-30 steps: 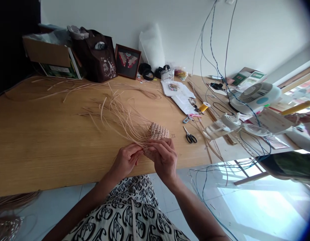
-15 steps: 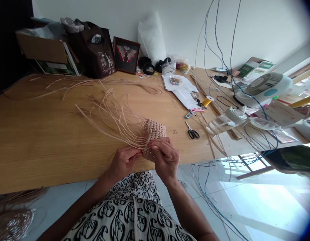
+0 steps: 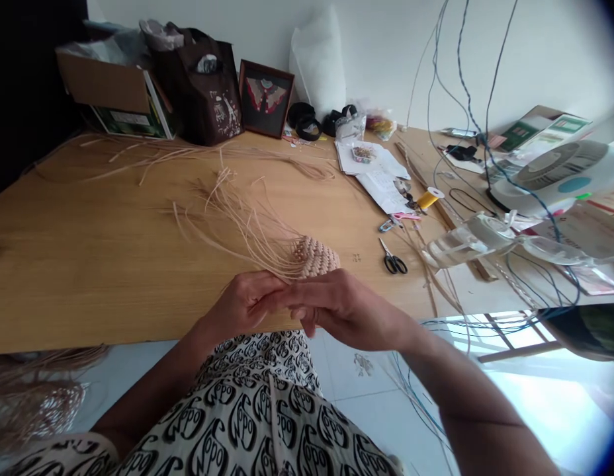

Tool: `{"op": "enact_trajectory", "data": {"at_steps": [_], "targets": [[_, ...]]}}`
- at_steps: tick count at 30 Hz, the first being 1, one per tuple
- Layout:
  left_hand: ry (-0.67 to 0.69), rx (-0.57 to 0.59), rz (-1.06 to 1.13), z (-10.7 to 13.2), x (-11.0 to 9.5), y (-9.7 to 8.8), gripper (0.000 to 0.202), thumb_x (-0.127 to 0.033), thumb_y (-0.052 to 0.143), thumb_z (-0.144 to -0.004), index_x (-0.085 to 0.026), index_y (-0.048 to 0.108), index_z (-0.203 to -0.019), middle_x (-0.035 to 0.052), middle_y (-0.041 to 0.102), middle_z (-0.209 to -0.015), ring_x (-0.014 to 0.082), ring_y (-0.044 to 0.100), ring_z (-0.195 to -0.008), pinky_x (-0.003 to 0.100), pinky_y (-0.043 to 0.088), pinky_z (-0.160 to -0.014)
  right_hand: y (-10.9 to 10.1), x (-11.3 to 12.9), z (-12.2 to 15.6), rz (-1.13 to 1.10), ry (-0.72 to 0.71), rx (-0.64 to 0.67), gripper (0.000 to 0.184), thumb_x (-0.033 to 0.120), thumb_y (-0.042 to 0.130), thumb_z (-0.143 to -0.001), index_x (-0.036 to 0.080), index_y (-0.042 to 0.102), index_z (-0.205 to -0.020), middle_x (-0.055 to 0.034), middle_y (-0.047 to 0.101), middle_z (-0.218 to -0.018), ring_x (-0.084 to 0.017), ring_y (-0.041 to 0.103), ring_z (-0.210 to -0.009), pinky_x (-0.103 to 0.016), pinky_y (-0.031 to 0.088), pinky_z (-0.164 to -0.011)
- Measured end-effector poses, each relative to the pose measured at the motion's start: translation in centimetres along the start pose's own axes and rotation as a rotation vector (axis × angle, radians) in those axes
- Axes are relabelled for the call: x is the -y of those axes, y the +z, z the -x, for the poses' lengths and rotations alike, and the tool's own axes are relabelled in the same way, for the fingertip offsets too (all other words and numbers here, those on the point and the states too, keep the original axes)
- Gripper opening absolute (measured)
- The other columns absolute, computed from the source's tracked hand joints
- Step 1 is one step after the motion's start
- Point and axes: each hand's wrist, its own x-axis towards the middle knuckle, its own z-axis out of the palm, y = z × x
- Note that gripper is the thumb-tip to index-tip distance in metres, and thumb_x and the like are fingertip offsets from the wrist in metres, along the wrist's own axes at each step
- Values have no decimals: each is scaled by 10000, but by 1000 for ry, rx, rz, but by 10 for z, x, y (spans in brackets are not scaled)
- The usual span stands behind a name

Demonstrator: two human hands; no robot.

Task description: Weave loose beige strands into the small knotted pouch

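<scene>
Nearest the camera, a black-and-white patterned garment [image 3: 257, 410] covers the person's front. Just beyond it, the left hand [image 3: 242, 305] and the right hand [image 3: 347, 307] meet over the near edge of a wooden table [image 3: 79, 284]. The left hand's fingers are closed and point toward the right hand, against the base of the strands; how firmly they pinch cannot be told. The right hand reaches in from the right, its fingers extended and lying across the left fingertips. They do not visibly grip anything.

The woven piece [image 3: 317, 258] lies directly beyond the fingers, on the far side of the hands. Its long axis runs nearly side to side. The right hand is nearer its body. Cane strands [image 3: 247, 225] fan from its left end toward the far left, so the left hand is nearer those.

Farther right lie scissors [image 3: 394, 263], a yellow spool [image 3: 430, 198] and papers [image 3: 371, 158]. At the far edge stand a framed picture [image 3: 266, 99], a tote bag [image 3: 200, 92] and a cardboard box [image 3: 113, 92].
</scene>
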Motion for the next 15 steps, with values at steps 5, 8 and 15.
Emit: {"op": "enact_trajectory", "data": {"at_steps": [5, 8, 15], "targets": [[91, 127, -75, 1, -19, -12, 187, -241, 500, -836, -196, 675, -788, 24, 603, -632, 130, 551, -616, 263, 445, -649, -4, 4, -6, -90, 124, -72, 257, 225, 412, -916, 143, 568, -729, 18, 513, -611, -62, 457, -551, -190, 387, -517], [73, 199, -105, 0, -21, -13, 196, -240, 485, -843, -203, 677, -862, 41, 634, -712, 142, 563, -667, 275, 447, -674, 2, -6, 0, -194, 207, -204, 312, 300, 428, -911, 146, 534, -662, 36, 443, -550, -53, 384, -486, -183, 318, -436], [-23, 266, -28, -2, -5, -15, 210, -220, 442, -866, -169, 646, -869, 53, 630, -786, 144, 557, -753, 269, 446, -730, 3, -24, 0, -283, 266, -333, 321, 358, 454, -890, 149, 532, -658, 39, 439, -519, -55, 370, -459, -191, 293, -412]]}}
